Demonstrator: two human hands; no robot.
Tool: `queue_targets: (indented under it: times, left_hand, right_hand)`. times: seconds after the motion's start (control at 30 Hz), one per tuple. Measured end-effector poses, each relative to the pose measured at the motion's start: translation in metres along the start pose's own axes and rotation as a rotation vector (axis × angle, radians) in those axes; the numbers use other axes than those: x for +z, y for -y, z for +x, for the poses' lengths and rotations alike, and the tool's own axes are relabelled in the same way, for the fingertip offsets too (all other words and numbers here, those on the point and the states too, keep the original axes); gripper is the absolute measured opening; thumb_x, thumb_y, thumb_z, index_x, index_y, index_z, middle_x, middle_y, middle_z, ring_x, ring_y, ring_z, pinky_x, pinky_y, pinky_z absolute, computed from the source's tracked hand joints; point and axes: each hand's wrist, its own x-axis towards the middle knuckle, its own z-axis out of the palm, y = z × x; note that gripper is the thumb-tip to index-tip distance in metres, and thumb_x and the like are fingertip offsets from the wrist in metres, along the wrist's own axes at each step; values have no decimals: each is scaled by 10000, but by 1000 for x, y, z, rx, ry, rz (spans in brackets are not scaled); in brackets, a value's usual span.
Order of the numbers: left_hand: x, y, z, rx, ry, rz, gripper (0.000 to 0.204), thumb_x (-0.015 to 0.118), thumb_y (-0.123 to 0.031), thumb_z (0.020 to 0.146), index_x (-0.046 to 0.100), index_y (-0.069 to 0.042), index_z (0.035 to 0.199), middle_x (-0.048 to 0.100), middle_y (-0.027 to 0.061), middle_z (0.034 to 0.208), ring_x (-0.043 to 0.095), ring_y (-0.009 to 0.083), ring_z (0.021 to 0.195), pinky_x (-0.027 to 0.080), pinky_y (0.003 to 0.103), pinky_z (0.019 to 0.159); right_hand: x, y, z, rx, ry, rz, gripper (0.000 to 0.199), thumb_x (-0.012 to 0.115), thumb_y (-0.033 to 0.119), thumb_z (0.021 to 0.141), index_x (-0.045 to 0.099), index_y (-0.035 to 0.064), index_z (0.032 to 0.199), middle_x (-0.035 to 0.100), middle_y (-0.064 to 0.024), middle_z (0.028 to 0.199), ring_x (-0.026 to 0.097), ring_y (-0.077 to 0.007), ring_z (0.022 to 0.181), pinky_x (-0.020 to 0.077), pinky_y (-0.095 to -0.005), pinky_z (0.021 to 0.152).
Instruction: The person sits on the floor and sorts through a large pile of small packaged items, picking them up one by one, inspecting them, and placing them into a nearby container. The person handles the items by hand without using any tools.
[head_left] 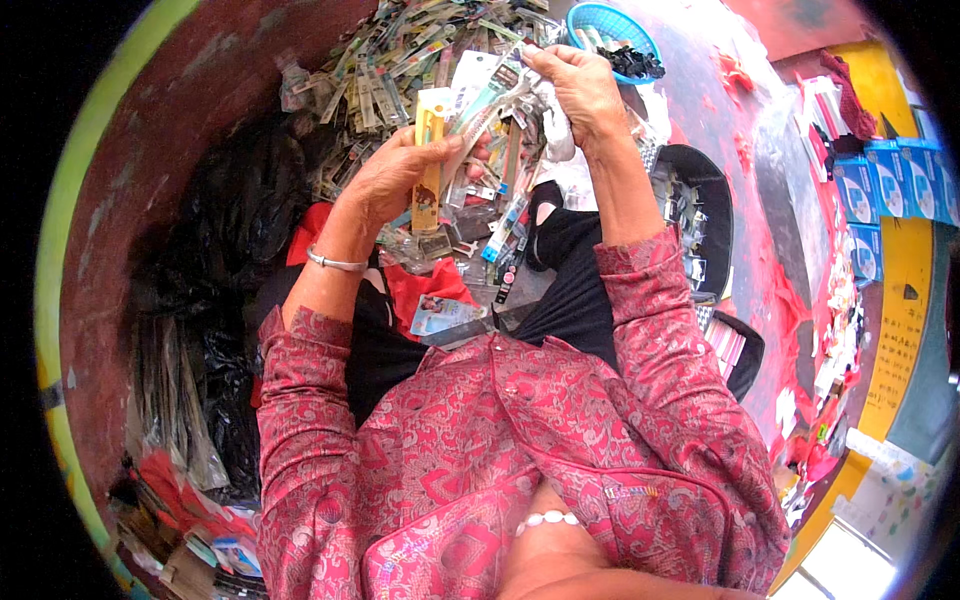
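Note:
Both my hands are raised in front of me, over a large heap of slim clear plastic packets [380, 85]. My left hand [395, 175] is closed, thumb on top, around a long yellow packet [427, 195] with a dark printed figure. Clear and white plastic packets [492, 98] fan out beside it, apparently in the same grasp. Higher up and to the right, my right hand [588, 92] pinches the upper end of a clear plastic packet from this bunch. Crumpled see-through plastic [558, 125] hangs below my right fingers. What the packets contain is too small to make out.
A blue basket [573, 22] with small black pieces stands at the far right of the heap. Dark open bags or trays [722, 215] lie by my right knee. Black plastic bags [235, 220] spread at my left. Blue boxes [888, 180] are stacked at the far right.

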Motion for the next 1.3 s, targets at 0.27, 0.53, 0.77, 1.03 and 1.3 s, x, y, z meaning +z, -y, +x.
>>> queue_targets:
  times: [0.27, 0.53, 0.77, 1.03, 1.3]
  left_hand:
    - [-12, 12, 10, -18, -126, 62, 271, 517, -126, 821, 499, 22, 1048, 588, 68, 875, 572, 126, 715, 499, 246, 630]
    - [6, -2, -8, 25, -45, 28, 368, 503, -130, 822, 435, 40, 1141, 562, 116, 1028, 574, 131, 779, 473, 235, 666]
    - [-3, 2, 2, 34, -56, -7, 328, 501, -162, 841, 466, 26, 1107, 584, 105, 976, 598, 147, 771, 508, 267, 638]
    - [-7, -8, -5, -20, -70, -33, 325, 477, -214, 852, 521, 8, 1086, 579, 82, 918, 570, 138, 771, 486, 271, 687]
    - [7, 1, 2, -82, -150, 245, 257, 597, -215, 787, 544, -5, 926, 601, 45, 766, 578, 105, 602, 477, 238, 510]
  right_hand:
    - [38, 5, -33, -783, 14, -494, 85, 585, 149, 731, 581, 71, 699, 570, -72, 648, 569, -213, 606, 444, -304, 536]
    - [-12, -11, 13, -900, -139, -1247, 109, 511, 119, 736, 554, 19, 730, 525, -84, 651, 505, -259, 575, 393, -360, 509]
    - [3, 2, -7, 151, 233, -281, 300, 633, 334, 742, 599, 46, 664, 539, 1, 631, 446, -74, 582, 360, -221, 551]
    - [-19, 12, 7, 195, 316, 128, 119, 617, 107, 734, 624, -11, 746, 611, -59, 704, 575, -110, 614, 458, -232, 578]
    - [12, -6, -6, 97, 533, -444, 235, 628, 241, 702, 617, 6, 693, 530, 5, 591, 447, -81, 558, 373, -253, 536]
